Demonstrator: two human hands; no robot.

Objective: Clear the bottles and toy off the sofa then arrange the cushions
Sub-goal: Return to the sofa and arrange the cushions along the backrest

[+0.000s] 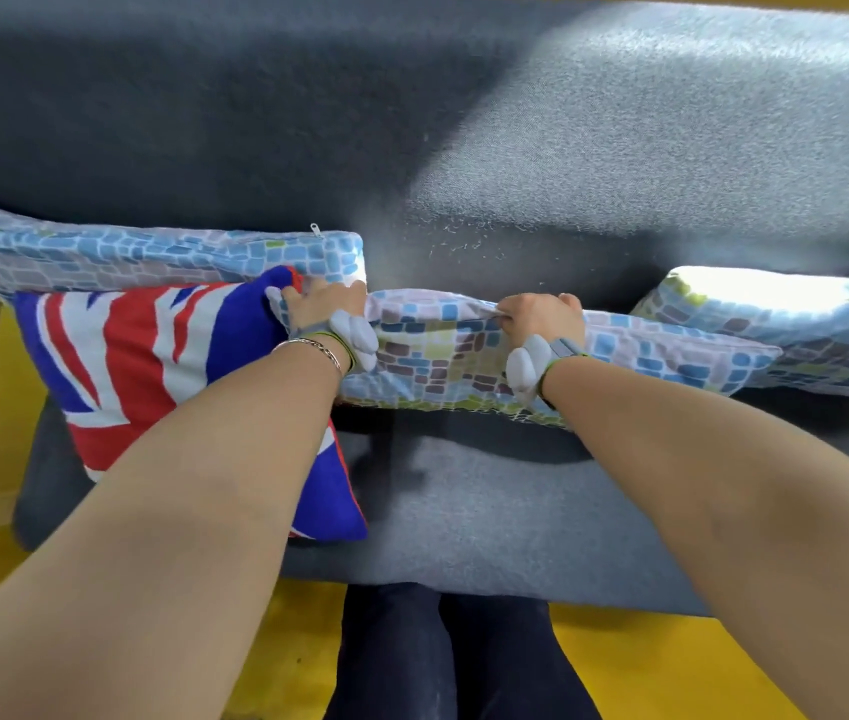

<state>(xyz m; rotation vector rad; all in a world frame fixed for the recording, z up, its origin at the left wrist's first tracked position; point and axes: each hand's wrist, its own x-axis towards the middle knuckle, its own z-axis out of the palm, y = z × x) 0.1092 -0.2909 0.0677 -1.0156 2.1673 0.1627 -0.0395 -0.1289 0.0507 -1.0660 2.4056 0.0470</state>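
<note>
Gripping from the head view, both hands work the same patchwork cushion (438, 356), which hangs along the front of the backrest above the grey sofa (515, 511) seat and throws a shadow on it. The right hand (541, 317) has its fingers curled tight, pinching a fold of the top edge. The left hand (326, 306) is curled over the cushion's upper left corner, right against the top corner of the flag cushion (152, 366); its fingertips are hidden, so I judge rather than see that it grips the patchwork fabric.

The flag cushion leans at the sofa's left end, in front of a second patchwork cushion (152, 252). A third cushion (775, 304) sits at the right, just behind the held one. No bottle or toy shows on the visible seat, so this looks like the arranging stage.

To do it well, keep both grips level, lift clear of the flag cushion's corner, and set the cushion upright against the backrest between its neighbours. Tugging by the fabric alone may bunch the cover.
</note>
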